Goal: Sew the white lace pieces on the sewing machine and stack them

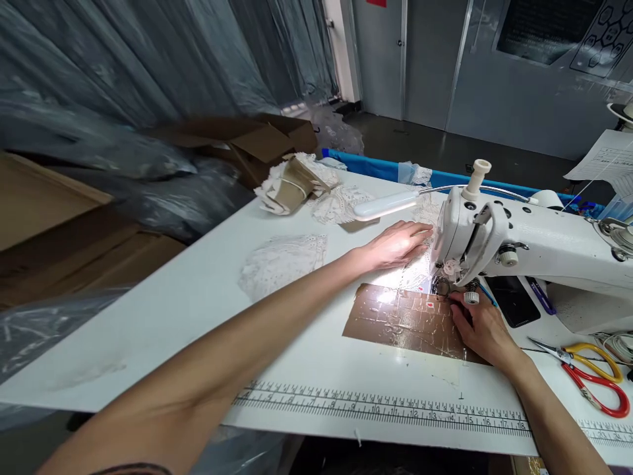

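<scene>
My left hand [399,244] lies with outstretched fingers on white lace [415,274], to the left of the sewing machine's needle area. The white sewing machine [534,231] stands at the right, and its head hides part of the lace. Beside the presser foot [440,285], my right hand [484,330] rests low, thumb and index finger apart; its other fingers are partly behind the machine. Under that hand and in front of the foot is a shiny brown taped sheet [400,320]. A lamp [386,206] lights the lace.
Loose lace [284,264] and a tied lace bundle [291,185] lie on the white table [173,310]. A printed ruler [386,406] runs along the front edge. Scissors [588,369] and a phone [512,300] lie at the right. Cardboard boxes [237,142] stand beyond the left edge.
</scene>
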{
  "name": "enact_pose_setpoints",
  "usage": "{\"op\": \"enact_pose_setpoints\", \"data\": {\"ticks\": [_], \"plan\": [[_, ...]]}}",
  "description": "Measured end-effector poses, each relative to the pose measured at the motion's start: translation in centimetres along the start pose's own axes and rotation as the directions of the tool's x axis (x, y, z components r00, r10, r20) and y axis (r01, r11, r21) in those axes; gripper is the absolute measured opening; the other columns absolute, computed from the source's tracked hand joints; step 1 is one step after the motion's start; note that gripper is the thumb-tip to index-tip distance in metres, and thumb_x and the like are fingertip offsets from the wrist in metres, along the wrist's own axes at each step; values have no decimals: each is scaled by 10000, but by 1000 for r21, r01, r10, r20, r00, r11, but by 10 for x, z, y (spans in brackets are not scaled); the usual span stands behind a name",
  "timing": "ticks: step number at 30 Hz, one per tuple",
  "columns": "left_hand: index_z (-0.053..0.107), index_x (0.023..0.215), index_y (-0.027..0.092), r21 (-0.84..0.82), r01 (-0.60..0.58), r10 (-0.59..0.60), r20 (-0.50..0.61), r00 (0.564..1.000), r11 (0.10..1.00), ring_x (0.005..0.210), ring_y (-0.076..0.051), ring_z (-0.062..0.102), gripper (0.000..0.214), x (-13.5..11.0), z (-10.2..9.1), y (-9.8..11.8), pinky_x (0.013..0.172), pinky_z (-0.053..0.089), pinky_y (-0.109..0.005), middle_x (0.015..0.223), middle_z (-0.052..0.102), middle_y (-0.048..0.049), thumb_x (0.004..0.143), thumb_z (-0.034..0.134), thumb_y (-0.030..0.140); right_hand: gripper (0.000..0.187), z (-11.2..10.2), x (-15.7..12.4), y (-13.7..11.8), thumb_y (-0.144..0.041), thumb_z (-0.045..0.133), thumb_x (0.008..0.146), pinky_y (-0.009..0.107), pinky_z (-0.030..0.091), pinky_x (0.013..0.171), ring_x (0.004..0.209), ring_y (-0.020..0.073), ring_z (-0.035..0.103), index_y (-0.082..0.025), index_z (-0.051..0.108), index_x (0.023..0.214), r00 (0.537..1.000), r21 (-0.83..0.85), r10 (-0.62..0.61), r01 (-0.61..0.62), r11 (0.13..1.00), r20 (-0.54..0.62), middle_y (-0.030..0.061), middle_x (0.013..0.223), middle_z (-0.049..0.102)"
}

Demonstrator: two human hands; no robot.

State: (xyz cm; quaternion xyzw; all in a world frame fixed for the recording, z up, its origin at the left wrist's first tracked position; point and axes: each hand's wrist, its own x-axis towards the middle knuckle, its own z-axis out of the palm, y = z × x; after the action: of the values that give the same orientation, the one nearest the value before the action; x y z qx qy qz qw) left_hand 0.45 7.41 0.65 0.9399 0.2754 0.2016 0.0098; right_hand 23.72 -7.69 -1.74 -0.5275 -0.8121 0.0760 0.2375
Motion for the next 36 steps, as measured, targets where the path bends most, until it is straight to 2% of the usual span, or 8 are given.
{"op": "enact_pose_setpoints", "data": {"ticks": [4, 7, 11, 15, 20, 23, 30, 36], "plan": [[635, 938, 147, 120, 62, -58, -32, 998, 991, 794, -205, 579, 343, -28, -18, 11, 722, 454, -325, 866, 611, -85, 1002, 328, 284, 227, 0, -3, -6, -225, 467, 947, 343, 557, 707, 890, 246, 645, -182, 676, 1027, 999, -104, -48, 48, 993, 0, 129, 1088, 638], [638, 854, 169, 151, 59, -61, 7, 998, 987, 688, -170, 566, 380, -53, -26, 15, 649, 442, -286, 766, 601, -46, 1013, 333, 331, 236, 0, -4, -10, -234, 468, 951, 332, 552, 664, 838, 241, 648, -182, 686, 1024, 999, -160, -26, 30, 987, 28, 135, 1085, 635], [625, 1105, 165, 105, 60, -69, 85, 994, 993, 936, -206, 625, 338, -80, -33, 16, 798, 490, -315, 1083, 654, -103, 1011, 344, 326, 275, 0, -5, -8, -238, 436, 953, 324, 545, 627, 803, 231, 642, -189, 684, 1061, 999, -164, -32, 37, 986, 29, 122, 1059, 641], [549, 1270, 186, 73, 213, -220, 97, 971, 974, 1209, -242, 543, 360, -107, -56, 18, 993, 460, -388, 1351, 549, -114, 1009, 361, 349, 322, 2, -6, -3, -260, 410, 953, 356, 559, 650, 824, 247, 643, -175, 674, 1117, 998, -116, -57, 56, 992, -4, 131, 1041, 639], [562, 1281, 185, 58, 425, -426, 9, 905, 903, 1168, -234, 580, 437, -154, -99, 14, 1010, 478, -391, 1304, 582, -98, 1000, 375, 463, 379, 7, -9, 2, -309, 383, 961, 396, 566, 609, 783, 278, 654, -152, 688, 1122, 995, -118, -88, 81, 990, -50, 150, 991, 648], [615, 1210, 163, 39, 489, -487, -40, 872, 872, 1105, -233, 615, 458, -181, -113, 14, 987, 491, -386, 1216, 633, -102, 992, 391, 498, 447, 13, -11, 7, -364, 330, 985, 384, 560, 565, 730, 268, 655, -150, 703, 1105, 987, -135, -118, 104, 985, -104, 144, 924, 648], [650, 1016, 180, -20, 534, -534, 9, 845, 845, 942, -206, 637, 320, -203, -101, 32, 849, 513, -339, 1030, 661, -63, 956, 503, 457, 479, 23, -14, 15, -442, 320, 988, 393, 576, 602, 769, 276, 670, -191, 714, 1092, 979, -127, -114, 93, 988, -168, 143, 970, 662], [606, 828, 185, -84, 564, -569, -80, 818, 822, 821, -168, 606, 252, -207, -88, 29, 742, 487, -288, 872, 624, -40, 965, 452, 330, 444, 29, -15, 21, -455, 359, 978, 366, 563, 549, 681, 254, 667, -218, 720, 1082, 976, -115, -124, 105, 988, -178, 127, 963, 675]]}}
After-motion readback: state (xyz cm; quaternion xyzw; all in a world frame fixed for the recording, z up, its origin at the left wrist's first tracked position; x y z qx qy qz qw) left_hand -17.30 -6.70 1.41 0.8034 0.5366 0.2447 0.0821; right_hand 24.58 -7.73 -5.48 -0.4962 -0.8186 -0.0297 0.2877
